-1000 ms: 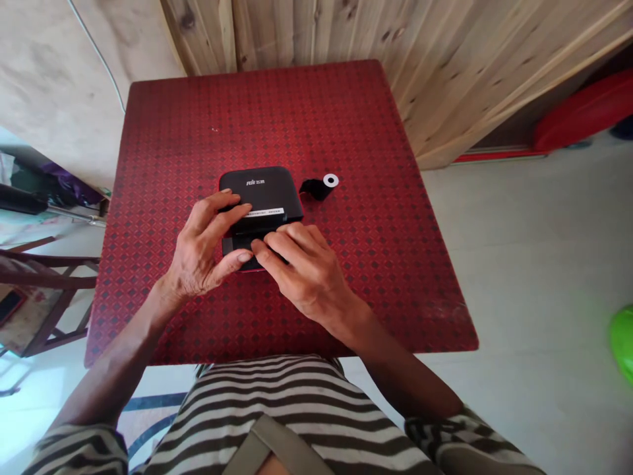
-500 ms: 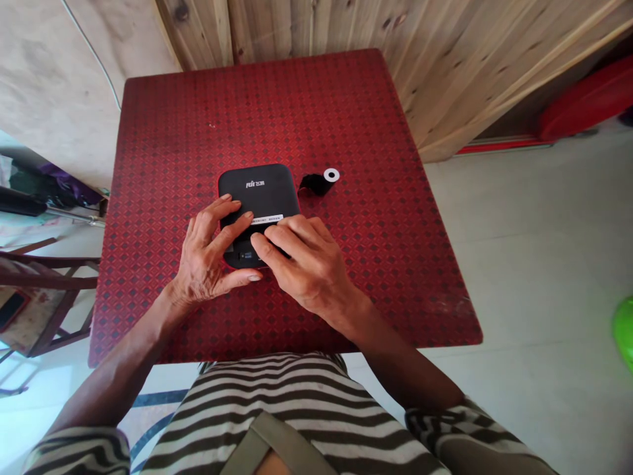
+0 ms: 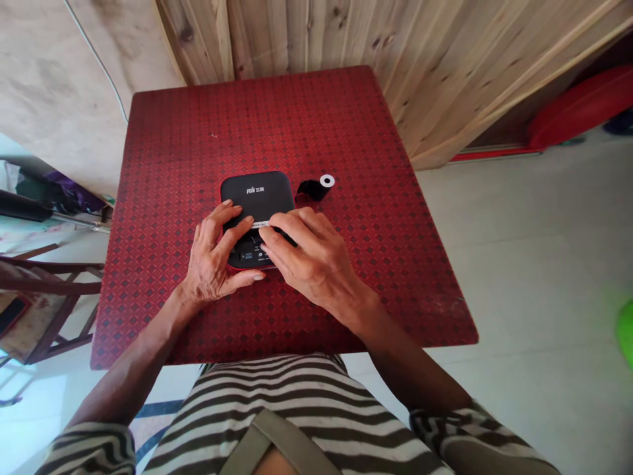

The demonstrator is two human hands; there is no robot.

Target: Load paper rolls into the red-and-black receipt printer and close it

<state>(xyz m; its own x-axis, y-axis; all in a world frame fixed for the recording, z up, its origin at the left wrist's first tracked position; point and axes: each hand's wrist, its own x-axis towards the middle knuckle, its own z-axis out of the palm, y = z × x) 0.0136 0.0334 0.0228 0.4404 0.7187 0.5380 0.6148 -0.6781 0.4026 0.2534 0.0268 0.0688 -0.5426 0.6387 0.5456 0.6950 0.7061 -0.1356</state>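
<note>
A flat black device with rounded corners, white lettering and red edges lies on the red patterned table. A white label strip crosses it, and the part nearest me has a dark recess with small printed marks. My left hand rests on its left side, fingers spread and thumb stretched out near the front edge. My right hand is over its right front part, thumb and fingertips brought together at the recess. What lies between those fingertips is hidden. Behind my right hand is a small black roll with a white end.
A wooden plank wall stands along the table's far edge. At the left are a wooden chair and a thin cable on the wall. A red rounded object and a green one are at the right.
My right fingertips have shifted slightly right, uncovering more of the recess and its printed marks. My left hand stays on the device. The whole view has tilted a little.
</note>
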